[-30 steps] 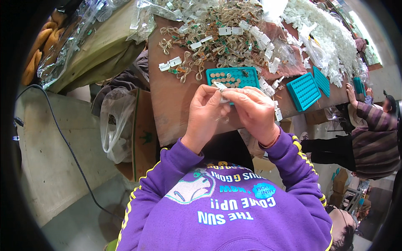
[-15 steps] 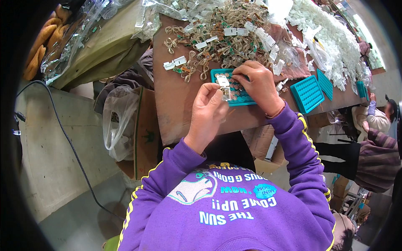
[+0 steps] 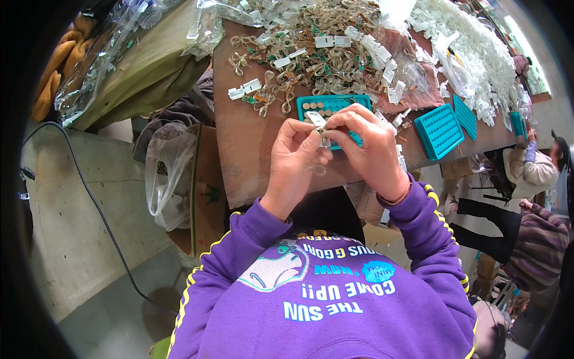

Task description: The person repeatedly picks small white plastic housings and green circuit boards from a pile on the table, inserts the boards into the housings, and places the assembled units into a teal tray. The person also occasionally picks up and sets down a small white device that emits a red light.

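My left hand [image 3: 294, 164] pinches a small white hinged plastic case [image 3: 315, 119], with its lid tilted open above my fingertips. Thumb and fingers of my right hand [image 3: 372, 149] are closed together at the case's near part; whatever they hold is hidden. Just beyond both hands lies a teal tray [image 3: 359, 100] of small round discs [image 3: 326, 112] that look like button cells. My right hand covers part of this tray. A thin pale loop, perhaps wire, hangs beneath my left fingers.
A tangled heap of wire bundles with small boards [image 3: 323, 63] covers the table's far side. Many white plastic pieces [image 3: 478, 78] pile up at far right. A second teal tray [image 3: 439, 133] lies right of my hands. Another person [image 3: 535, 230] stands at the right.
My right hand has moved from the tray to the case in my left hand, uncovering discs in the tray. My left hand stays nearly in place, still holding the case.
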`<state>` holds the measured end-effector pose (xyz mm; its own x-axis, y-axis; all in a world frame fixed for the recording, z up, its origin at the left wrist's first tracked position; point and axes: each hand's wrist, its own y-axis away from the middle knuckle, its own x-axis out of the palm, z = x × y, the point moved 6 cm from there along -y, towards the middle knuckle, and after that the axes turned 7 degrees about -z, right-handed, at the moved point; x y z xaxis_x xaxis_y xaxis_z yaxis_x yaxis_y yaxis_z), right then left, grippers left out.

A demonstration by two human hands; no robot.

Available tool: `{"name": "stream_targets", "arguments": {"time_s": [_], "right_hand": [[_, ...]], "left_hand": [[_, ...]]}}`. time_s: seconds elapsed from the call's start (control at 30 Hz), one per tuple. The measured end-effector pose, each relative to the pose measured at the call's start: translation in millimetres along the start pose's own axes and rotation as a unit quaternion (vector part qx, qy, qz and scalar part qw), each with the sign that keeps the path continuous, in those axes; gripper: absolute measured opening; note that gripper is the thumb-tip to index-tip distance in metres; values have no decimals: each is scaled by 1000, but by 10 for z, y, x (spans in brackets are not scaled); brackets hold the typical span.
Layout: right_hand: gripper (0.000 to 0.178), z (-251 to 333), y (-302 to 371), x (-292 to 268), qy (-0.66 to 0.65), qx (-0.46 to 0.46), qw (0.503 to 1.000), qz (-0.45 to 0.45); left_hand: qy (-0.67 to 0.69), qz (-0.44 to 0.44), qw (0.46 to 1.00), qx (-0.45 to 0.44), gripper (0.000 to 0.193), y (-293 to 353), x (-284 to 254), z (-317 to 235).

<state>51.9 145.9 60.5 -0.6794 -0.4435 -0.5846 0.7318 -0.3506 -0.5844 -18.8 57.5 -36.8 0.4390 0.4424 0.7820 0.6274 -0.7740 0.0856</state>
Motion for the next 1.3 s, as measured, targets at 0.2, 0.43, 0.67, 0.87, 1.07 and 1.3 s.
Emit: {"name": "stream_targets", "arguments": {"time_s": [0.2,0.43,0.67,0.87,1.07,1.3], "right_hand": [[21,84,71,31,52,-95,994,-26],[30,56,234,100,49,-112,990,-67],[25,-79,213,-64,-174,193,963,-67],[21,-237,246,42,-422,387,818,59],[15,-36,296,-160,-115,147,973,-132],[13,162,307,-201,-1,4,985,-174]], "left_hand": [[58,-25,998,5,13,-9,-26,5],[68,-15,997,10,11,-18,-43,19],[87,47,994,-36,16,99,100,-84],[93,64,984,-140,25,290,242,-40],[93,-5,986,-137,26,296,252,10],[-44,-43,998,-27,20,322,288,-45]]}}
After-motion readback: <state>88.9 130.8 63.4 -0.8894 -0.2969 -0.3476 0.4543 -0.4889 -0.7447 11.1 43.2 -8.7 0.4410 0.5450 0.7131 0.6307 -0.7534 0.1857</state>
